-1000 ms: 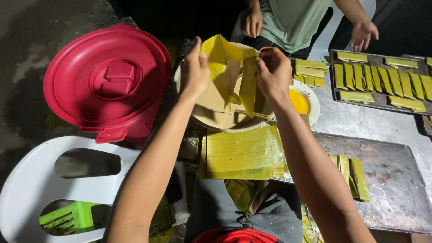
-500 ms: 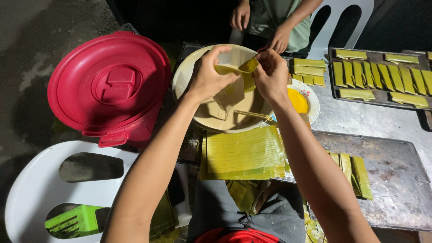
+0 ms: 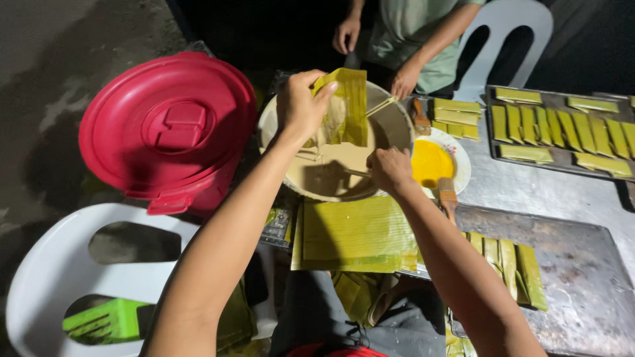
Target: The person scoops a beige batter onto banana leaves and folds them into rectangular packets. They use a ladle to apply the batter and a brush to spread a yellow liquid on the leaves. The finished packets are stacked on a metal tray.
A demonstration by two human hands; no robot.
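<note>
Left hand pinched leaf above bowl rim, right hand closed on utensil inside bowl, red lid just left, leaf stack below

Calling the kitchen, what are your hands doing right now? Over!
Left hand holds folded banana leaf over batter bowl. Right hand grips a utensil in the batter. Nothing in the way.

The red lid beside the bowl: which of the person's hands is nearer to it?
Left. The left hand holds a folded leaf just right of the red lid; the right hand is farther right, over the bowl.
</note>
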